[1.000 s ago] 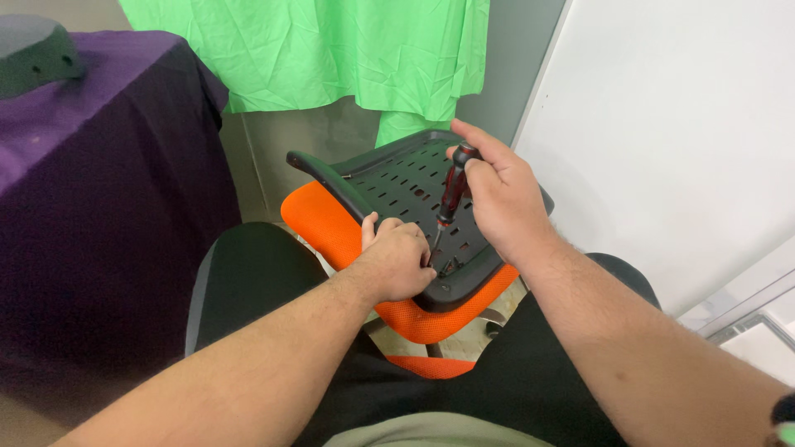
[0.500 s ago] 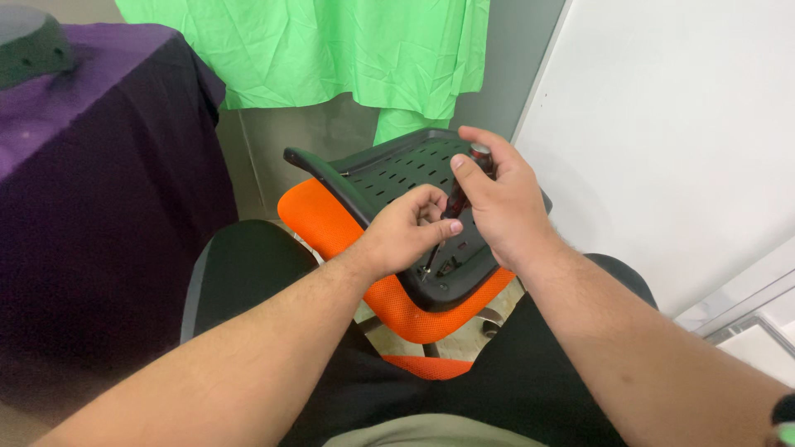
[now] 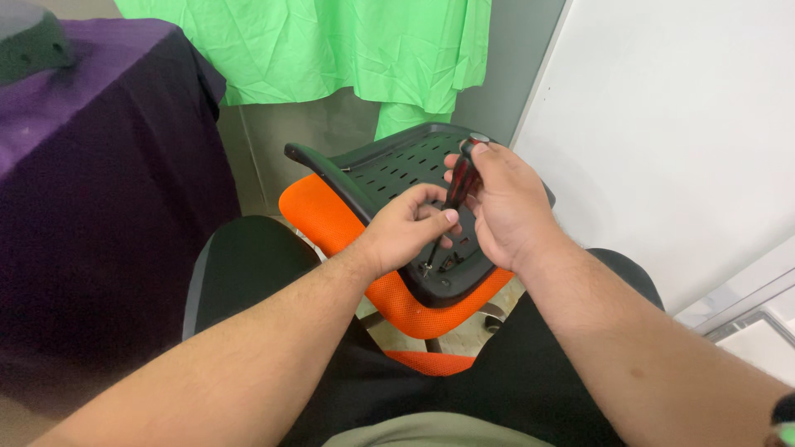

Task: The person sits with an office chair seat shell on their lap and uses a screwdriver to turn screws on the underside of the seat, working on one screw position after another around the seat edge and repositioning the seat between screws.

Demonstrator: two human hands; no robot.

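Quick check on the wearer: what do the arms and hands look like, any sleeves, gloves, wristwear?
Both forearms are bare, with no sleeves in view, and visibly hairy. The left hand and right hand are ungloved, and no rings can be made out. A dark band with a green patch shows on the right arm at the frame's lower right corner, mostly cut off.

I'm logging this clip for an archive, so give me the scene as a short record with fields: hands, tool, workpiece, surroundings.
right hand: the right hand grips the dark red handle of a screwdriver
left hand: the left hand pinches the shaft just below the handle
tool tip: down at the black slotted plastic chair panel, near its lower end
workpiece: the panel lies over an orange mesh chair part
surroundings: green cloth hanging behind, purple-covered table at the left, white wall panel at the right
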